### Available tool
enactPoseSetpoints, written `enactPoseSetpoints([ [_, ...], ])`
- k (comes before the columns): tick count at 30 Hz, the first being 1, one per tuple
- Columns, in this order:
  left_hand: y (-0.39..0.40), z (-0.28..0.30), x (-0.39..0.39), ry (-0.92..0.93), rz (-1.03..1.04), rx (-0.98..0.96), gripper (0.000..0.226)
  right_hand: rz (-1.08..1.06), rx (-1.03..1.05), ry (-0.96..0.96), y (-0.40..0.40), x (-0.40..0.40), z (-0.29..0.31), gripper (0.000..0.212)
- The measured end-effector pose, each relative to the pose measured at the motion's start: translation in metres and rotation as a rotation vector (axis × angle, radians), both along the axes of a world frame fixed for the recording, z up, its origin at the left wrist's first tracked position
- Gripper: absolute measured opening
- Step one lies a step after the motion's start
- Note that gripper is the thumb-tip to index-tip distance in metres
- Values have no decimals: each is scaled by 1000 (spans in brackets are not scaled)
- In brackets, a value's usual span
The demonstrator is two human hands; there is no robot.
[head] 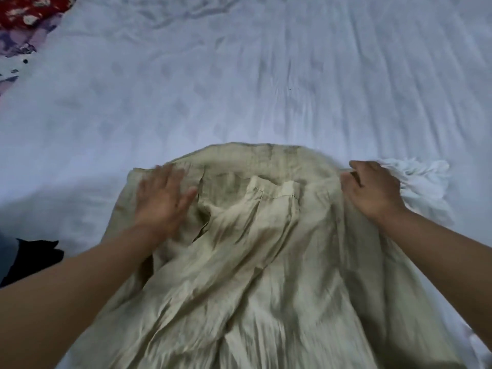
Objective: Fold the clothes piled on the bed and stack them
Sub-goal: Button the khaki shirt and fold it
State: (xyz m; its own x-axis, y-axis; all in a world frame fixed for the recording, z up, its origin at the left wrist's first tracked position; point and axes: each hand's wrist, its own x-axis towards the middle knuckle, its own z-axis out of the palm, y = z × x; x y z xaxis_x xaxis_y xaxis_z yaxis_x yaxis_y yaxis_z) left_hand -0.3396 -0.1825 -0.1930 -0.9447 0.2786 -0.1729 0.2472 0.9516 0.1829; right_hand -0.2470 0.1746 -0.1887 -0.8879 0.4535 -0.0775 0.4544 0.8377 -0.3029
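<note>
**Crinkled beige garment spread at the bed's near edge**

A thin, creased beige garment [255, 262] with a stiff collar lies on the white, faintly patterned bedsheet [239, 75]. The left hand [162, 201] lies flat on it, fingers spread wide and blurred. The right hand [372, 190] pinches its far right edge beside rumpled white cloth [423, 179]. Red floral fabric [29, 12] fills the far left corner.

- A bed [239, 75] fills nearly the whole view, covered by a pale, bluish-white sheet [346, 62] with a faint diamond pattern.
- The sheet is wrinkled, with creases running towards the far side.
- The light is dim and cool, falling evenly, with soft shadows.
</note>
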Motion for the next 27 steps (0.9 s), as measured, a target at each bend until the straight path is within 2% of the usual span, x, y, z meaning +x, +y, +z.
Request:
enactPoseSetpoints([
  [1,10,3,10,-23,-51,62,82,-17,-23,3,4,9,-1,19],
  [4,41,9,43,-72,-201,252,99,-123,-115,-25,9,33,-4,27],
  [6,59,12,67,-80,-304,306,90,-180,-152,-68,6,41,-1,20],
  [7,67,11,78,-41,-389,299,81,-198,-163,-92,5,45,-1,24],
  [9,78,8,95,81,-594,201,65,-231,-184,-125,3,47,3,45],
  [11,86,4,102,150,-689,66,63,-255,-212,-96,5,50,5,51],
  [12,91,8,103,106,-628,29,67,-258,-218,-72,7,53,7,49],
  [14,100,11,97,-110,-304,52,70,-242,-234,-9,7,57,8,41],
  [16,113,11,85,-252,7,174,55,-223,-298,66,7,61,11,35],
  [19,126,10,72,-323,132,289,33,-162,-325,176,3,68,14,26],
  [21,130,6,69,-247,47,322,30,-132,-295,254,2,72,15,24],
  [22,130,8,69,-127,-54,353,33,-131,-299,284,2,74,17,25],
  [24,126,15,70,131,-343,362,43,-151,-422,306,1,77,17,34],
  [25,127,17,70,177,-469,304,49,-177,-530,303,2,78,17,36],
  [26,128,17,70,130,-533,194,53,-202,-631,291,4,79,18,35],
  [27,126,16,71,32,-509,55,55,-233,-705,279,5,78,18,32],
])
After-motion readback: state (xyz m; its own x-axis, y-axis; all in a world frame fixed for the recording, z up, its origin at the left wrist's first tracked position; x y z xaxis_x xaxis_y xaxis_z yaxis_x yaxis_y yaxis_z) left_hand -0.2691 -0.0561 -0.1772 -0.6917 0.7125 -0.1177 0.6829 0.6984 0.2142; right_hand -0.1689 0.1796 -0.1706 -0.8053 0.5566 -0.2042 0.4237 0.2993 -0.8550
